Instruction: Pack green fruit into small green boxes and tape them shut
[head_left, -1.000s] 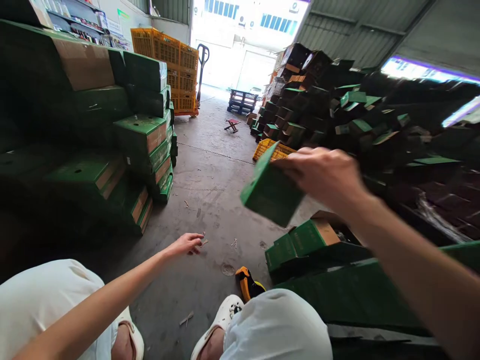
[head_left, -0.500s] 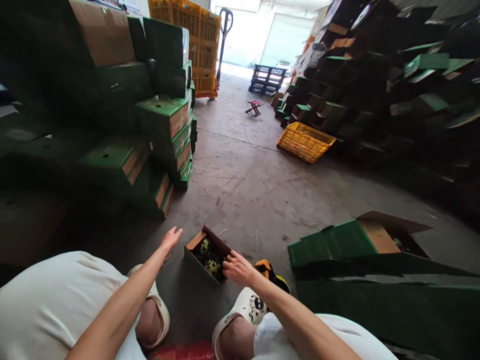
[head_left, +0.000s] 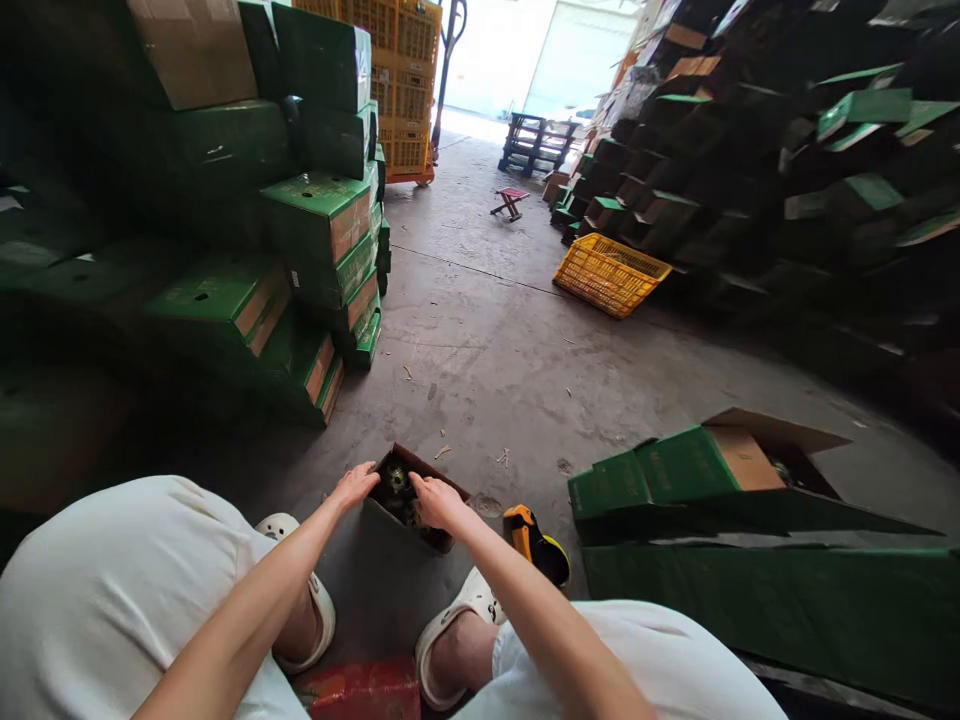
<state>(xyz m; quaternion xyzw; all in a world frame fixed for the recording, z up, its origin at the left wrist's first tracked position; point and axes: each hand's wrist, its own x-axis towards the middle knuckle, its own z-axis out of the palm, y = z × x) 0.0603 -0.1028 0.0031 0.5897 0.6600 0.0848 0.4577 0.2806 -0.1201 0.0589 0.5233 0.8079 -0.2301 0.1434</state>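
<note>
On the floor [head_left: 465,370] in front of you sits the open box [head_left: 427,463]; its cardboard walls probably flex, so hold it low on opposite sides. Your left hand [head_left: 355,487], loosely open, reaches its left rim. Your right hand [head_left: 437,500] half curls inside; whether it grips, I cannot tell. The shiny round pieces [head_left: 396,478] may slip or bruise: cup them.

The box [head_left: 416,462] rests on the floor [head_left: 480,370] before the feet [head_left: 463,600], items [head_left: 396,478] inside. Right of it lies the hand tool [head_left: 536,545]; farther right, cartons [head_left: 679,466]. Left stand stacked cartons [head_left: 319,215]. Ahead lies the crate [head_left: 611,277], the stool [head_left: 511,196] beyond and left.
</note>
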